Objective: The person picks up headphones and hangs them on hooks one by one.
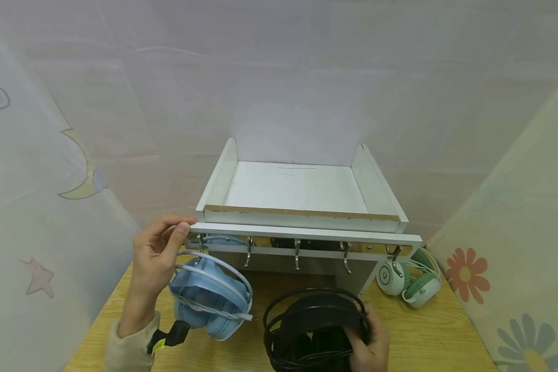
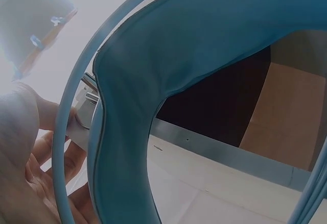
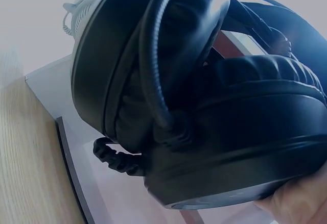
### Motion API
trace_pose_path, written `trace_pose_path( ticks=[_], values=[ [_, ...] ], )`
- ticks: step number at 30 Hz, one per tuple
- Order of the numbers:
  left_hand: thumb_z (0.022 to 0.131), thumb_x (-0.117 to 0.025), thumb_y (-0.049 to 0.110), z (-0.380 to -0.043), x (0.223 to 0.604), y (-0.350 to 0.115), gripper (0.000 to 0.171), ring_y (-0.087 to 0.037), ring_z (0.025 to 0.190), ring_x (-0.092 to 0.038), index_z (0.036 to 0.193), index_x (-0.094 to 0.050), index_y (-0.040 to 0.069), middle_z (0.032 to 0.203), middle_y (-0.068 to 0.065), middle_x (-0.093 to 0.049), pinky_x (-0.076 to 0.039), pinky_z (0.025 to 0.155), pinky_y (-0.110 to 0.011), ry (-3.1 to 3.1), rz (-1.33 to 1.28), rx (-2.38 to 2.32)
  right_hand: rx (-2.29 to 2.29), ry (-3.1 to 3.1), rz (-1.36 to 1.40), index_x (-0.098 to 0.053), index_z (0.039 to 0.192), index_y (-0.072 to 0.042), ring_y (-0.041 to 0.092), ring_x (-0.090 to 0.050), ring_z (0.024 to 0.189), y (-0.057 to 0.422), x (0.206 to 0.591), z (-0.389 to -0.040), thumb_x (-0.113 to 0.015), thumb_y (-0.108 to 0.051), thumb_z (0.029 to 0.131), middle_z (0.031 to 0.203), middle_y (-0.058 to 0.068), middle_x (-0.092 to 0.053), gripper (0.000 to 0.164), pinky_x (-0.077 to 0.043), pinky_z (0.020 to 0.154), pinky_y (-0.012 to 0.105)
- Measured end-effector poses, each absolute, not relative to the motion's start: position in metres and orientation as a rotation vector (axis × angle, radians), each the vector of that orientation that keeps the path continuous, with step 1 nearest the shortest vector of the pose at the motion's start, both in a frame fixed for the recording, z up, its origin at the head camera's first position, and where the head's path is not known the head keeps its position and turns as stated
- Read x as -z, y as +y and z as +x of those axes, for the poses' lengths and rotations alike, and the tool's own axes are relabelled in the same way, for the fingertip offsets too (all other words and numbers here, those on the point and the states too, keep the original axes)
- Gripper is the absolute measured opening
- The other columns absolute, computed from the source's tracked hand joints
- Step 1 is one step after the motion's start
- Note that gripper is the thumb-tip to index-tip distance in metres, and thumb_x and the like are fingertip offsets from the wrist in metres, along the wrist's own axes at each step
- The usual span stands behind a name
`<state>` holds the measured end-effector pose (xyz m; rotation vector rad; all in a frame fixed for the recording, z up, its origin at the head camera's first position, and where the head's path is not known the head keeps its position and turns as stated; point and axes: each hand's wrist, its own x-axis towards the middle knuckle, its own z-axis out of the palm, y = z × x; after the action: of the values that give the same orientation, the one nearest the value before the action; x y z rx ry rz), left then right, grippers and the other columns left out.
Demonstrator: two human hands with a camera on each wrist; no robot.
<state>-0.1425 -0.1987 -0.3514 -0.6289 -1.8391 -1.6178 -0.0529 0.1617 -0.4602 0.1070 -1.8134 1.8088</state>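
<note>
My left hand pinches the left end of a white hook rail, thumb on its front face. From the rail's leftmost hook hang light blue headphones with a bundled cable; in the left wrist view their blue headband covers much of the rail. Low in front of the rail, my right hand grips black over-ear headphones by the right side. In the right wrist view the black ear cup rests against my fingers, and most of the hand is hidden behind it.
Behind the rail is a white shelf with raised sides. Several more metal hooks project along the rail. White and green headphones lie on the wooden table at the right. Patterned cloth hangs on both sides.
</note>
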Motion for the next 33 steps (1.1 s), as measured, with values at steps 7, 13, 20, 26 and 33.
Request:
trace_pose_path(
  ticks=[7,13,20,26,33],
  values=[
    [0.101,-0.056,-0.017,-0.143,0.351,-0.198,0.017,-0.009,0.075,-0.061,0.108,-0.071,-0.014,0.1,0.006,-0.076,-0.046,0.07,-0.021,-1.823,-0.623,1.617,-1.759,-1.78,0.181,-0.065,0.093,0.003,0.006,-0.061,0.076,0.16,0.461,-0.054,-0.061,0.027,0.084,0.085,-0.006,-0.068,0.025,-0.049,0.071,0.018],
    [0.102,-0.055,-0.015,-0.145,0.352,-0.199,0.017,-0.009,0.073,-0.058,0.109,-0.071,-0.015,0.102,0.005,-0.076,-0.044,0.07,-0.021,-1.778,-0.69,1.625,-1.779,-1.788,0.265,-0.062,0.096,0.008,0.002,-0.064,0.082,0.16,0.456,-0.053,-0.057,0.029,0.085,0.092,-0.009,-0.071,0.024,-0.051,0.076,0.017],
    [0.103,-0.056,-0.012,-0.145,0.353,-0.2,0.015,-0.006,0.081,-0.063,0.109,-0.07,-0.016,0.104,0.008,-0.076,-0.047,0.075,-0.02,-1.807,-0.664,1.619,-1.838,-1.721,0.336,-0.061,0.098,0.01,0.003,-0.065,0.084,0.157,0.452,-0.053,-0.054,0.031,0.085,0.096,-0.008,-0.073,0.025,-0.052,0.078,0.018],
    [0.101,-0.056,-0.016,-0.143,0.352,-0.199,0.016,-0.007,0.082,-0.065,0.108,-0.071,-0.015,0.103,0.006,-0.076,-0.049,0.074,-0.02,-1.813,-0.632,1.618,-1.833,-1.74,0.259,-0.064,0.1,0.007,0.005,-0.066,0.087,0.155,0.449,-0.054,-0.057,0.028,0.085,0.096,-0.006,-0.074,0.027,-0.052,0.08,0.017],
    [0.1,-0.055,-0.018,-0.147,0.354,-0.199,0.02,-0.009,0.083,-0.066,0.11,-0.072,-0.013,0.106,0.003,-0.077,-0.049,0.076,-0.019,-1.745,-0.707,1.644,-1.881,-1.758,0.141,-0.063,0.096,0.005,0.007,-0.065,0.082,0.149,0.44,-0.054,-0.058,0.025,0.087,0.089,-0.004,-0.07,0.022,-0.052,0.077,0.02]
  ],
)
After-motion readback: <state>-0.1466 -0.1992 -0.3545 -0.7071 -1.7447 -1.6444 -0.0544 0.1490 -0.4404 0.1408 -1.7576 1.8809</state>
